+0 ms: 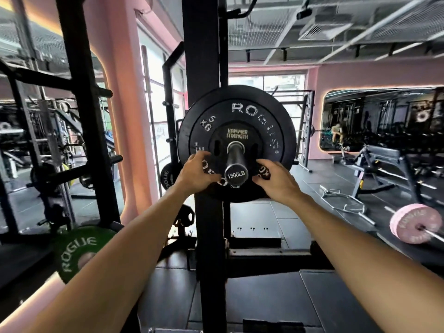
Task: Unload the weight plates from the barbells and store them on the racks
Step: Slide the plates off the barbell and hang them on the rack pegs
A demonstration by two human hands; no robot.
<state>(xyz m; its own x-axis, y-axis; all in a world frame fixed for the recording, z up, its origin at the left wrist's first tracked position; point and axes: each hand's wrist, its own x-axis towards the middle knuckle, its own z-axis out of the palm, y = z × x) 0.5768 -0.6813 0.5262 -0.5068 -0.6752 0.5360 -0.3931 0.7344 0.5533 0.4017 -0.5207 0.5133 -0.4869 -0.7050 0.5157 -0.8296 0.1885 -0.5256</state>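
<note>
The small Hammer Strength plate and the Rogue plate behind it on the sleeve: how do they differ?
The Hammer Strength plate is much smaller across and sits outermost; the Rogue plate is far wider and sits behind it. The Hammer Strength plate has slotted grip holes and yellowish lettering; the Rogue plate has worn white lettering with a 5 KG mark. The left hand and right hand grip the small one. Both are black and on the same barbell sleeve.

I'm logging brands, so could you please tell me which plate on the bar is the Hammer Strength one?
The small outermost plate around the barbell sleeve, lettered gold; both larger plates behind it are Rogue.
</note>
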